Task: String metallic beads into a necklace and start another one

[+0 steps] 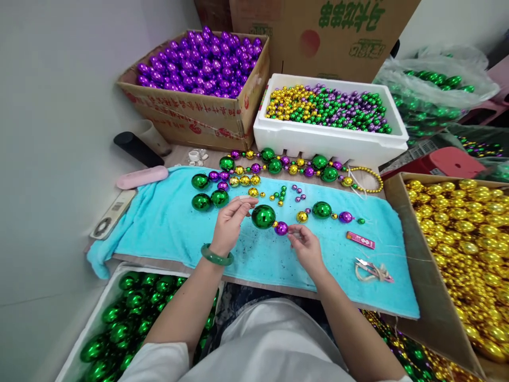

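Observation:
A short bead strand hangs between my hands, with a large green bead (263, 217), a small gold one and a purple bead (281, 228). The fingertips of my left hand (233, 220) are pinched at the left end of the green bead; the thread there is too thin to make out. My right hand (305, 246) pinches the strand at the purple bead's right side. Further right lies another row with a green bead (322, 210). Loose gold beads (244, 181) and small purple beads (299, 193) rest beyond my hands on the turquoise towel (159, 223).
At the back stand a carton of purple beads (202, 61) and a white foam box (330, 132) of small mixed beads. A finished-looking bead garland (274, 166) lies before them. Scissors (371, 268) and a pink lighter-sized packet (360, 240) lie right. Gold beads (461, 233) fill a carton.

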{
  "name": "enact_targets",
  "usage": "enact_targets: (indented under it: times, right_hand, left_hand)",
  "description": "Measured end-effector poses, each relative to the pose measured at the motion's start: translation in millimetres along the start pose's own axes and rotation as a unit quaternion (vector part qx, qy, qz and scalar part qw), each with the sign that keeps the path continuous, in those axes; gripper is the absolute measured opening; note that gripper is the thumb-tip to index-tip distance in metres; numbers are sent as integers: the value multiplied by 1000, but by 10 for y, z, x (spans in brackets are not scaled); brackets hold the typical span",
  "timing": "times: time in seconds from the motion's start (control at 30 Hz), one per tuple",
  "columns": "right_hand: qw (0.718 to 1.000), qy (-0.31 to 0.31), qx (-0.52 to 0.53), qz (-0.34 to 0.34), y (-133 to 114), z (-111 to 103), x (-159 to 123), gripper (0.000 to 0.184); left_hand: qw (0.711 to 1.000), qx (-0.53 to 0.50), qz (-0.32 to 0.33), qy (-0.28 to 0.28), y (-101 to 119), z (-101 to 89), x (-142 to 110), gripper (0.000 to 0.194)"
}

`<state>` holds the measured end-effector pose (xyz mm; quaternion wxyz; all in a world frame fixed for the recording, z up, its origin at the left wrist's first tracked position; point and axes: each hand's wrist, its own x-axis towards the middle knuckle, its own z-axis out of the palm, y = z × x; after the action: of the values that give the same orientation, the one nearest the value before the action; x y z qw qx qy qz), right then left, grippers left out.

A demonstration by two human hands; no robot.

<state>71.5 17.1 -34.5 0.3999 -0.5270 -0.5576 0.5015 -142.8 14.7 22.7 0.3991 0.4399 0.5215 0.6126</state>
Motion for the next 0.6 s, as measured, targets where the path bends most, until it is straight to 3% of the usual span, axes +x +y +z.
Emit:
enact_targets:
  times: [0.13, 0.27, 0.4, 0.53, 0.6]
  right_hand:
    - [981, 43, -117, -148, -293, 2, -32, 23]
    - [966, -47, -96, -234, -545, 158, -77, 26]
    - [966, -99, -69, -230, -491, 315, -16, 21]
    - [973, -109, -83, -186, -398, 321, 52, 18]
    - [975, -94, -86, -182, -431, 292, 67, 18]
  left_hand:
    - [998, 9, 63, -10, 232, 11, -30, 21]
    - [989, 22, 128, -67, 431, 19, -126, 19]
    - [981, -3, 174, -89, 472, -19, -161, 18]
    - [987, -65, 142, -46, 429, -89, -109, 18]
    - [991, -57, 110, -53, 375, -119, -83, 22]
